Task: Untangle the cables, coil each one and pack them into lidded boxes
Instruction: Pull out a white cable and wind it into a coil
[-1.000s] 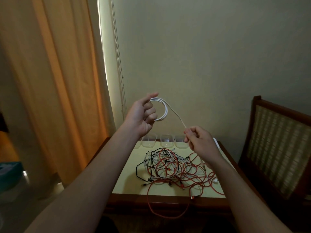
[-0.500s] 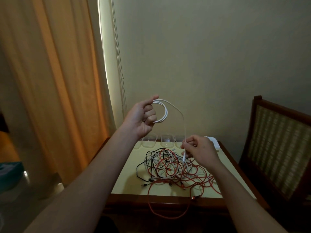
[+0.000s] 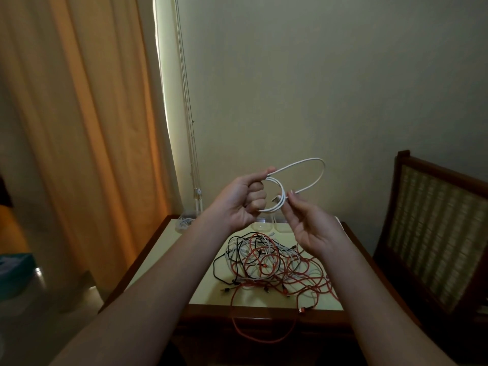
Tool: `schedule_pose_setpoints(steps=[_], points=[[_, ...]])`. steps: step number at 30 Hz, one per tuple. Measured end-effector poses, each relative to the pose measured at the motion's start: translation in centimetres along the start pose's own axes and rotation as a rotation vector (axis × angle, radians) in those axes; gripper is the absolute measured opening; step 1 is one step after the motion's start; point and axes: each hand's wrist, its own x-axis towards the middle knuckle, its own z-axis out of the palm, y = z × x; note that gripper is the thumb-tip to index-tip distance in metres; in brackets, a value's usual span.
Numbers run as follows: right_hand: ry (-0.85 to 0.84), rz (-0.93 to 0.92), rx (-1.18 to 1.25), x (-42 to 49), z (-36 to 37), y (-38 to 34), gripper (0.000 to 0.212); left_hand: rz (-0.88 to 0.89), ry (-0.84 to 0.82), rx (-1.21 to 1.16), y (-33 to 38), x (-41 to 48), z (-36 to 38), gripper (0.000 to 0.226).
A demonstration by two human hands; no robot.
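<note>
Left hand curls tight round the white cable coil, right hand pinches its loose end, both raised above the table. Light, springy stuff, best pinched near the plug, or loops likely pop open.

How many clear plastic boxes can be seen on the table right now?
2: one clear plastic box beside the left hand, another next to it by the right hand, both at the yellow table's far edge. More may be hidden behind the hands.
</note>
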Motion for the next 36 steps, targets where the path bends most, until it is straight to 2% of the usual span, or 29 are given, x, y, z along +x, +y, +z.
schedule_pose_setpoints(steps=[2, 5, 9, 11, 15, 19, 21, 25, 30, 36], points=[[-0.04, 0.104, 0.002, -0.4, 0.3, 0.1, 0.011, 0.033, 0.025, 0.081, -0.2, 0.1, 0.1, 0.016], [-0.092, 0.229, -0.189, -0.9, 0.8, 0.0, 0.017, 0.125, 0.066, 0.228, -0.4, 0.3, -0.1, 0.014], [-0.202, 0.236, -0.297, -1.1, 1.4, -0.4, 0.032, 0.235, 0.127, 0.35, -0.5, 0.6, -0.5, 0.012], [-0.229, 0.15, -0.381, -1.3, 1.8, -0.2, 0.033, 0.28, 0.128, 0.408, -0.5, 0.5, -0.5, 0.012], [-0.249, -0.145, -0.672, -1.5, 1.7, 0.1, 0.024, 0.346, 0.105, 0.504, 0.1, 0.3, -0.2, 0.013], [-0.183, -0.444, -1.069, -2.0, 1.1, -0.2, 0.024, 0.399, 0.069, 0.542, 0.6, 0.2, -0.1, 0.015], [-0.14, -0.533, -1.074, -1.9, 0.5, -0.2, 0.021, 0.416, 0.055, 0.518, 0.8, 0.2, -0.2, 0.014], [0.046, -0.607, -1.037, -0.7, -1.8, -0.3, 0.018, 0.438, 0.047, 0.475, 1.6, -0.2, 0.1, 0.015], [0.249, -0.679, -1.384, 1.6, -6.1, 0.4, 0.015, 0.432, -0.006, 0.429, 2.2, -0.6, 1.1, 0.018], [0.389, -0.701, -1.474, 2.4, -10.9, 1.3, 0.009, 0.376, -0.072, 0.529, 2.9, -1.2, 2.2, 0.02]])
